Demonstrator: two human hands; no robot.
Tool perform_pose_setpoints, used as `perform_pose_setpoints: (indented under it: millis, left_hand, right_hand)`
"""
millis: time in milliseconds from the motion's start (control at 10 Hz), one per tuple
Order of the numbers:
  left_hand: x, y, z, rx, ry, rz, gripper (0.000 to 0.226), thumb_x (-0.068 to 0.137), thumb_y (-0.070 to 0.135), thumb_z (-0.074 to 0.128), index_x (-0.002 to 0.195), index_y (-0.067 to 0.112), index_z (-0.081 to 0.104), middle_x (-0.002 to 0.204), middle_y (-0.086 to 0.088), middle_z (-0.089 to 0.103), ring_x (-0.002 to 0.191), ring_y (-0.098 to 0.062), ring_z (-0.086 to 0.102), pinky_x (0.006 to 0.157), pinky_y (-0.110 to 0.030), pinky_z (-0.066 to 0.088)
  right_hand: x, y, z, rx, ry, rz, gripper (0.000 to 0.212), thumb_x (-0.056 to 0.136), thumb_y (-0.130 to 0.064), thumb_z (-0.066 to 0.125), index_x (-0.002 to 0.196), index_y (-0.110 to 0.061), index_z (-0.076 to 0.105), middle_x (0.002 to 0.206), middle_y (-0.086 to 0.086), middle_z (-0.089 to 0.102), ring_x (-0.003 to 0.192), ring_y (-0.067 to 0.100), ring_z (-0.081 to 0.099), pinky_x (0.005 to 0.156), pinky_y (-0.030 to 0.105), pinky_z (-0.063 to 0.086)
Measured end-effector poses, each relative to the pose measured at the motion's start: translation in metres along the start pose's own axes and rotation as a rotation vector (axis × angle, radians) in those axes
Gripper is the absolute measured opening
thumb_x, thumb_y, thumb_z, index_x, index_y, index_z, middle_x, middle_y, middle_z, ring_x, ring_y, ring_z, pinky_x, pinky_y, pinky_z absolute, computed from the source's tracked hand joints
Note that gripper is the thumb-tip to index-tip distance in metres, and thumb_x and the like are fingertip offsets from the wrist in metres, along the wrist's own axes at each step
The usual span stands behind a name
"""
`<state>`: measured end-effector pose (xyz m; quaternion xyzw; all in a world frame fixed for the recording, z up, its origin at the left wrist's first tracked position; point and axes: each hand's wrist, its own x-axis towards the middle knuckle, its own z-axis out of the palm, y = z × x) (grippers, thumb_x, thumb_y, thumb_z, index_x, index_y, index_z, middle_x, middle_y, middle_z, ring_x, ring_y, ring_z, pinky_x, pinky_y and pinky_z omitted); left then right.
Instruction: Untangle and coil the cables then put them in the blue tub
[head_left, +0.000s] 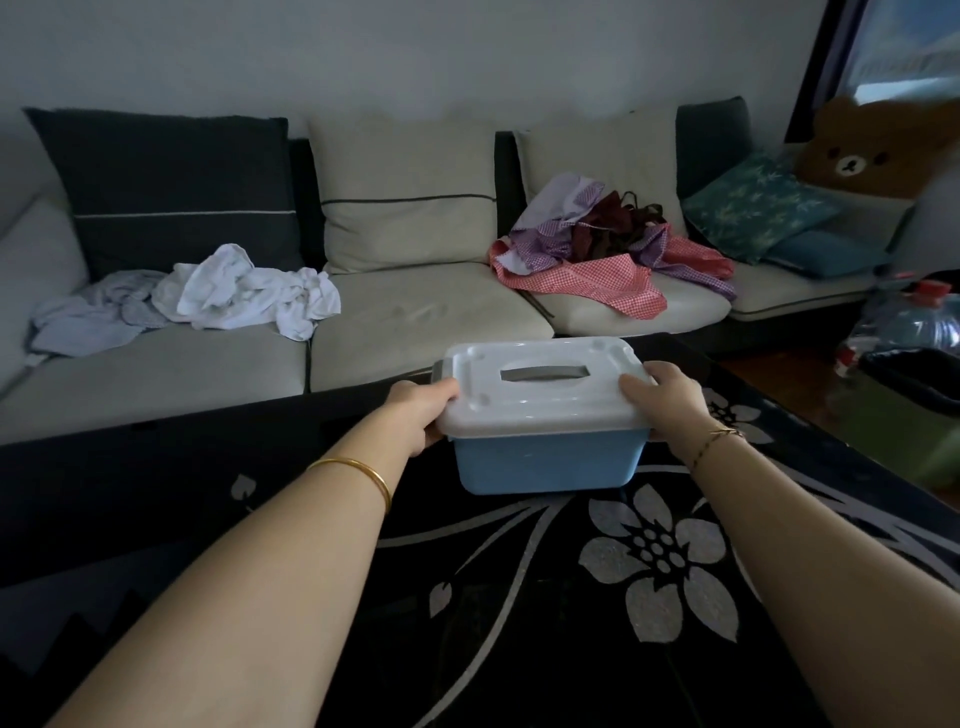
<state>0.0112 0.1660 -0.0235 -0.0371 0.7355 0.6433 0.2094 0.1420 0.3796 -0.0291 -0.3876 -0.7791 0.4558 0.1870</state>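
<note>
The blue tub stands on the black table with silver flower patterns, near its far edge. A white lid with a grey handle in a slot covers the tub. My left hand grips the lid's left edge, thumb on top. My right hand grips the lid's right edge, fingers curled over the rim. No cables are in view; the tub's inside is hidden by the lid.
A sofa runs behind the table, with a heap of white laundry on the left seat and red and purple checked cloths on the right. Water bottles and a green bin stand to the right.
</note>
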Motion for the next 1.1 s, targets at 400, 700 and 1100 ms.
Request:
perform_pose_setpoints:
  millis: [400,700,1100]
  left_hand:
    - [-0.037,-0.036,-0.112,0.136,0.506,0.057,0.031,0.086,0.023,0.059,0.108,0.001,0.061,0.105,-0.014,0.062,0.101,-0.037,0.060,0.086,-0.040,0.051]
    - [-0.058,-0.050,-0.132,0.380,0.654,0.099,0.036,0.097,0.031,0.043,0.123,0.010,0.057,0.122,-0.014,0.057,0.115,-0.035,0.051,0.089,-0.039,0.040]
    - [-0.053,-0.047,-0.145,0.586,0.562,0.117,0.044,0.097,0.037,0.039,0.131,0.013,0.052,0.132,-0.016,0.051,0.121,-0.036,0.046,0.097,-0.043,0.039]
  right_hand:
    - [-0.087,-0.035,0.090,0.446,-0.109,0.030,0.059,0.083,-0.019,0.061,0.139,-0.023,0.042,0.137,0.004,0.046,0.108,0.025,0.053,0.098,0.043,0.047]
    - [-0.121,-0.046,0.128,0.757,0.157,0.034,0.063,0.084,-0.001,0.065,0.141,-0.013,0.041,0.132,0.002,0.056,0.116,0.014,0.055,0.089,0.018,0.039]
    - [-0.122,-0.045,0.119,0.546,0.125,-0.109,0.050,0.090,-0.010,0.059,0.137,-0.012,0.044,0.131,0.002,0.057,0.119,0.013,0.054,0.092,0.020,0.038]
